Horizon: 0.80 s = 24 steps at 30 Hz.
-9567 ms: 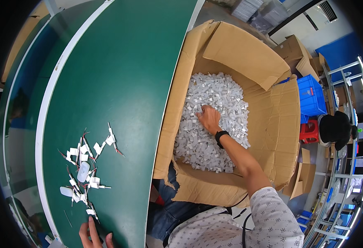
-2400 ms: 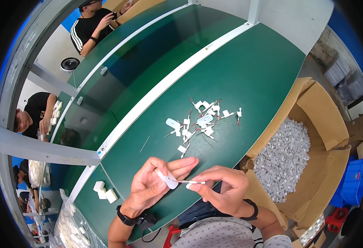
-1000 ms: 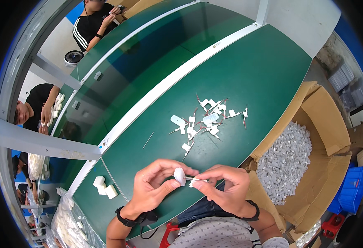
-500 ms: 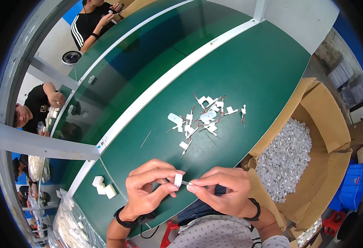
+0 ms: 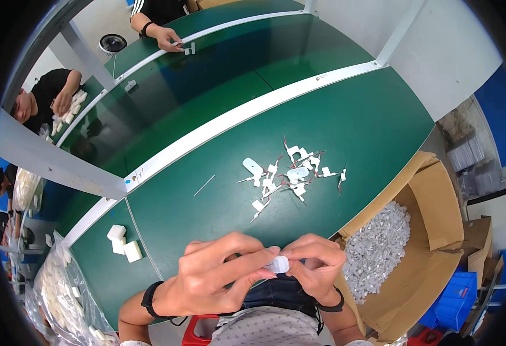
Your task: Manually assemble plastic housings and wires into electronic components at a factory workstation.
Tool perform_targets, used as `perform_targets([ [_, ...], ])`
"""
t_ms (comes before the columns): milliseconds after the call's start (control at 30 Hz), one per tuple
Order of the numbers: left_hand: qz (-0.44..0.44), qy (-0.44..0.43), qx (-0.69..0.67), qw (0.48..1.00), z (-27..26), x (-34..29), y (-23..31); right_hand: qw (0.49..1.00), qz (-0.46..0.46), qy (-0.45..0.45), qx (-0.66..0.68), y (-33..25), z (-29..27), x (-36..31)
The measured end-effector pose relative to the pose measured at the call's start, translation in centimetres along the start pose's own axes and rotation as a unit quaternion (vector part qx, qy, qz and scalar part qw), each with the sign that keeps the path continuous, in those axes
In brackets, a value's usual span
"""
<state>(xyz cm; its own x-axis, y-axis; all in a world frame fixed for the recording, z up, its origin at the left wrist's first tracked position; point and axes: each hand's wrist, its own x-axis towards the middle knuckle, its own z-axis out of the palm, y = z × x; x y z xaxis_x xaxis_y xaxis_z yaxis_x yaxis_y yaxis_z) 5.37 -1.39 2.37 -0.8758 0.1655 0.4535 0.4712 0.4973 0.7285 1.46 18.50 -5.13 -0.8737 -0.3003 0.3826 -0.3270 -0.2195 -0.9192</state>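
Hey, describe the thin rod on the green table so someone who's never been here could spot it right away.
On the green tabletop, look on the near side of the long white rail. Between the three white blocks at left and the scattered white parts with red wires lies a thin, straight rod. Unlike those parts, it lies alone, with no white piece on it.

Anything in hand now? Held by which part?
A small white plastic casing, pinched at its left end by the left hand. The right hand is at its right side; whether it grips too can't be told.
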Motion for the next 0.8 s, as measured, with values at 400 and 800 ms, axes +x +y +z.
perform_targets([
  [400, 0.041, 0.010, 0.041, 0.998, 0.0, -0.1, 0.3, 0.999, -0.038, -0.022, -0.022, -0.8, -0.6, 0.4],
  [800, 0.051, 0.038, 0.014, 0.998, 0.6, 0.3, -0.2, 0.994, -0.022, -0.029, -0.103, -2.1, -1.0, 0.6],
])
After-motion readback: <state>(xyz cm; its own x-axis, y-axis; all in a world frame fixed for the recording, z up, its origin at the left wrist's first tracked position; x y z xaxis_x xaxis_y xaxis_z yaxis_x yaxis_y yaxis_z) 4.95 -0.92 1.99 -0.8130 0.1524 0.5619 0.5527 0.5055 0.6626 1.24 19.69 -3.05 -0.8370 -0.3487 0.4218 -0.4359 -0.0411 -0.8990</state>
